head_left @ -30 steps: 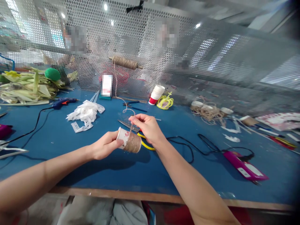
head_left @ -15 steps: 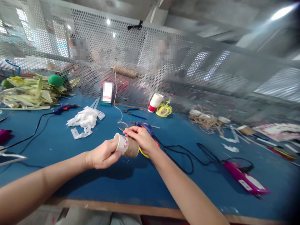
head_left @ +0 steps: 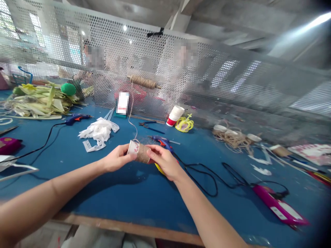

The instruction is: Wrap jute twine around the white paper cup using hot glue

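The left hand [head_left: 117,158] has its grip closed on the rim end of a paper cup [head_left: 137,151], thumb along the near side. The right hand [head_left: 165,160] holds the other end in a narrow grip, thumb against the brown twine wound there. The cup lies sideways between the 2 hands, near the centre of the frame, above the blue counter [head_left: 124,199]; its printed white part shows on the left.

A loose strand [head_left: 132,117] climbs from the cup to a twine roll [head_left: 143,82] at the mesh panel [head_left: 116,44], upper centre. Just beyond the right hand is a blue glue gun [head_left: 165,143]; a yellow handle [head_left: 159,168] shows beneath that hand.

Farther out, pliers [head_left: 152,126] lie above centre, with crumpled white plastic [head_left: 99,131] to their left and stacked cups [head_left: 175,115] beside a yellow crown-shaped piece [head_left: 184,124] to their right. Husks [head_left: 38,101] fill the upper left; 1 purple device [head_left: 280,206] sits lower right.
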### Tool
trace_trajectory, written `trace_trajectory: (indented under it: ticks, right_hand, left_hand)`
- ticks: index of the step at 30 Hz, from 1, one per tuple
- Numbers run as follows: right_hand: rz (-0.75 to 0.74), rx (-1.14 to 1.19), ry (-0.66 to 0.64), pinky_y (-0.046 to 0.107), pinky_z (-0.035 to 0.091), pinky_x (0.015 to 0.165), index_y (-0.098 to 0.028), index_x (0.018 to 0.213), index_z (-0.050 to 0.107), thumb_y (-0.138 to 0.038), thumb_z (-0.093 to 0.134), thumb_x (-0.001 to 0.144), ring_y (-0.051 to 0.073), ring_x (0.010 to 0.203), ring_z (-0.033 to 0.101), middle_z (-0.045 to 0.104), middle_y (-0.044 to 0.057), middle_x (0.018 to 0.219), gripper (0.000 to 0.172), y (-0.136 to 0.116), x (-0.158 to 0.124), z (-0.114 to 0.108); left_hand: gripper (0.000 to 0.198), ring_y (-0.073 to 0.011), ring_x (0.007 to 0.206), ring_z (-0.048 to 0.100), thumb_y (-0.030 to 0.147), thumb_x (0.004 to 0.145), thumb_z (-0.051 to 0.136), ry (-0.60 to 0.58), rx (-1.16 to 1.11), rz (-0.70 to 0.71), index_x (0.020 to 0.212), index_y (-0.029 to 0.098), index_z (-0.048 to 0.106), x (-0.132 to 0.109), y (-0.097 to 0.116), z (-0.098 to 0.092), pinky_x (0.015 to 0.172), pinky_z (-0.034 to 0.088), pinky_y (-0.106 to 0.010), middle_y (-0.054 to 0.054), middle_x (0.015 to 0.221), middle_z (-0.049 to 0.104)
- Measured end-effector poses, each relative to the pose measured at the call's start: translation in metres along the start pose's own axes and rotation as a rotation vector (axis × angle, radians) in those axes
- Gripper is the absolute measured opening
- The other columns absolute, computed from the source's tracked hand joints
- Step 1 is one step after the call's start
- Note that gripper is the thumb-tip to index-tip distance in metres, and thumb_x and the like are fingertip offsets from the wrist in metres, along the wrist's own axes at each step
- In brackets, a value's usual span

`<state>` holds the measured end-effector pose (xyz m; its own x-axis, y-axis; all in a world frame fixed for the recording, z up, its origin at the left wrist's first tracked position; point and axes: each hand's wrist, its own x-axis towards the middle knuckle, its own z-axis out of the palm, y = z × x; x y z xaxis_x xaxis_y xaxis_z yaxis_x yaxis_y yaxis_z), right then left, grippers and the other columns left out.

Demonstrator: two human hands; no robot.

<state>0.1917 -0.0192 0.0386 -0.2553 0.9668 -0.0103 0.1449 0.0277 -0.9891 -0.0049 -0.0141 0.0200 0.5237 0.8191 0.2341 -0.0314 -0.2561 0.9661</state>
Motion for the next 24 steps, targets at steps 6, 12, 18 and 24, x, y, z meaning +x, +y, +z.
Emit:
trace_trajectory:
  ticks: [6, 12, 18, 24]
  right_hand:
    - [-0.11, -0.211, 0.014, 0.031, 0.05, 0.075, -0.016, 0.108, 0.052, -0.041, 0.06, 0.072, 0.017, 0.084, 0.062, 0.063, 0.008, 0.099, 0.044, 0.01, 0.002, 0.003]
    - [-0.202, -0.334, 0.114, 0.032, 0.048, 0.076, -0.016, 0.099, 0.056, -0.039, 0.059, 0.072, 0.018, 0.085, 0.061, 0.063, 0.009, 0.1, 0.036, 0.008, 0.012, -0.011]
    - [-0.15, -0.333, 0.452, 0.03, 0.047, 0.064, -0.017, 0.067, 0.055, -0.037, 0.051, 0.077, 0.013, 0.055, 0.054, 0.051, -0.002, 0.05, 0.023, -0.011, 0.029, -0.041]
    - [0.096, -0.054, -0.133, 0.031, 0.051, 0.066, -0.017, 0.108, 0.053, -0.042, 0.055, 0.076, 0.017, 0.079, 0.062, 0.064, 0.009, 0.095, 0.041, -0.012, 0.017, -0.015]
  left_hand:
    - [0.029, -0.0168, 0.077, 0.058, 0.026, 0.068, 0.06, 0.147, -0.331, -0.194, 0.092, 0.009, 0.06, 0.007, -0.004, 0.001, 0.076, 0.042, -0.028, -0.007, 0.083, 0.066]
    - [0.027, -0.0172, 0.079, 0.058, 0.024, 0.066, 0.061, 0.14, -0.236, -0.155, 0.089, 0.01, 0.062, 0.008, -0.007, 0.0, 0.078, 0.042, -0.028, -0.005, 0.084, 0.066]
    - [0.032, -0.0215, 0.084, 0.058, 0.031, 0.068, 0.061, 0.107, -0.119, -0.089, 0.09, 0.009, 0.061, 0.006, -0.007, 0.001, 0.08, 0.042, -0.032, -0.008, 0.088, 0.065]
    - [0.036, -0.0226, 0.091, 0.056, 0.037, 0.075, 0.057, 0.043, -0.052, 0.024, 0.097, 0.009, 0.058, 0.0, -0.004, 0.006, 0.083, 0.041, -0.033, -0.01, 0.096, 0.062]
